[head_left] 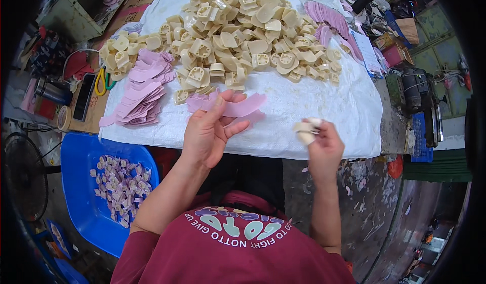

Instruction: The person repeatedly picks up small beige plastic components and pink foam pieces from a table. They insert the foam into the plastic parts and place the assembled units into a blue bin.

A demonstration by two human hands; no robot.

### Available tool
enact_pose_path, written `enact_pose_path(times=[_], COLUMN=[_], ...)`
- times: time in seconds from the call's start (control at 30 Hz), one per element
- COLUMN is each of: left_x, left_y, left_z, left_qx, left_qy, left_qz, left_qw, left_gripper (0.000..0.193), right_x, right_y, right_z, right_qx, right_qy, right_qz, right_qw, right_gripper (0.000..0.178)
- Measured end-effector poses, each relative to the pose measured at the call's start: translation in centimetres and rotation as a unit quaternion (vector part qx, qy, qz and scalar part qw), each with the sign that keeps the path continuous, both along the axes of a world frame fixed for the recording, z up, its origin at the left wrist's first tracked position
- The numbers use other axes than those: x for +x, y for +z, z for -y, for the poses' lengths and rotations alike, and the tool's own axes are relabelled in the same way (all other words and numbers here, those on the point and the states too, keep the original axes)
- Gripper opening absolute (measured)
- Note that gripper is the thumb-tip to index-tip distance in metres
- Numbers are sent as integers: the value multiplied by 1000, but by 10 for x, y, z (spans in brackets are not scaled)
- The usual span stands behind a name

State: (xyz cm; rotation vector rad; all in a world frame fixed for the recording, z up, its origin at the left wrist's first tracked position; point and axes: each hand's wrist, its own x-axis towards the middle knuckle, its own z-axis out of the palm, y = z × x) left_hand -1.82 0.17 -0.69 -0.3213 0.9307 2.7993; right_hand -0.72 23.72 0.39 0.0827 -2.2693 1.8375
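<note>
Between the thumb and fingers of my left hand is a thin curved pink strip, above the front part of the white-covered table. More pink material shows just behind those fingers. My right hand, slightly blurred, grips a small cream shoe heel to the right of the strip, apart from it. Beyond both hands rises a big heap of cream shoe heels. A fanned stack of pink strips lies left of my left hand.
A blue tub at lower left holds several pink-covered heels. Scissors, a phone and a tape roll lie at the left. More pink strips spread at the back right, near a dark machine. A fan stands far left.
</note>
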Motion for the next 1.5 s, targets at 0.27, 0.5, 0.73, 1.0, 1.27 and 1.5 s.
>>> enact_pose_path(times=[0.27, 0.5, 0.73, 1.0, 1.27, 1.5], left_x=[23, 30, 30, 29, 35, 27], left_y=[26, 32, 33, 33, 27, 9], left_z=[2, 12, 10, 13, 18, 35], left_qx=[-13, -19, -33, -225, -146, -109], left_qy=[30, 8, 0, 8, -64, -159], left_qz=[-28, -46, -54, -104, 19, 9], left_qw=[999, 999, 998, 969, 987, 981], left_gripper=[36, 38, 37, 31, 26, 20], right_x=[-6, -8, -9, -15, -10, -15], right_y=[29, 31, 32, 50, 59, 44], right_z=[88, 89, 87, 83, 89, 77], right_qx=[154, 124, 145, 319, 424, 365], right_qy=[127, 161, 157, 129, 163, 226], right_qz=[-287, -309, -314, -320, -220, -212], right_qw=[937, 929, 925, 883, 863, 878], right_gripper=[32, 34, 33, 29, 24, 21])
